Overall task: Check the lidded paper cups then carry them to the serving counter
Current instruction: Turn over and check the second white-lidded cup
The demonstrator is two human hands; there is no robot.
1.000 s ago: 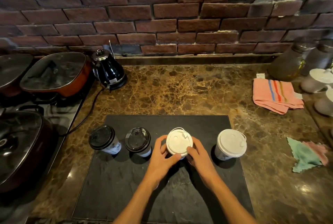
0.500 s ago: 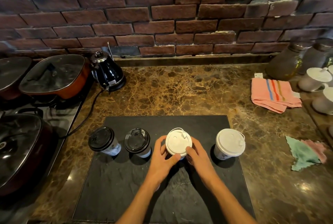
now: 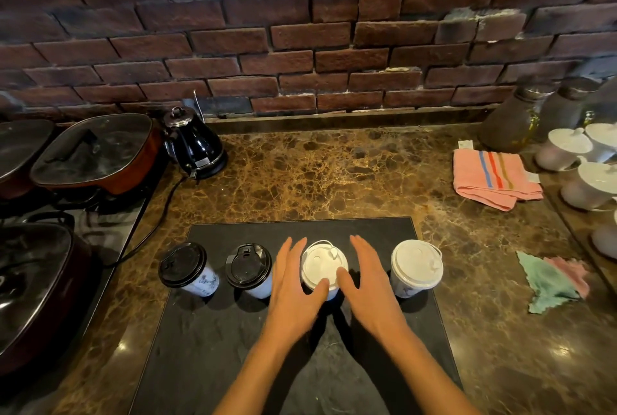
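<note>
Fingers (image 3: 295, 249) now off white-lidded cup (image 3: 322, 267)

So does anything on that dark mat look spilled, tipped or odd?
Nothing spilled. All four cups stand upright with lids on. One oddity: the second black-lidded cup has its sip flap open, unlike the first black-lidded cup.

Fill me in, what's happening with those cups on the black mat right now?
A person stands at a marble counter with four lidded paper cups lined up on a black mat. Both hands flank the third cup, a white-lidded one: left hand and right hand, fingers straight, thumbs at the lid's near edge. The two black-lidded cups and the other white-lidded cup stand untouched. Nothing has been carried off yet.
</note>
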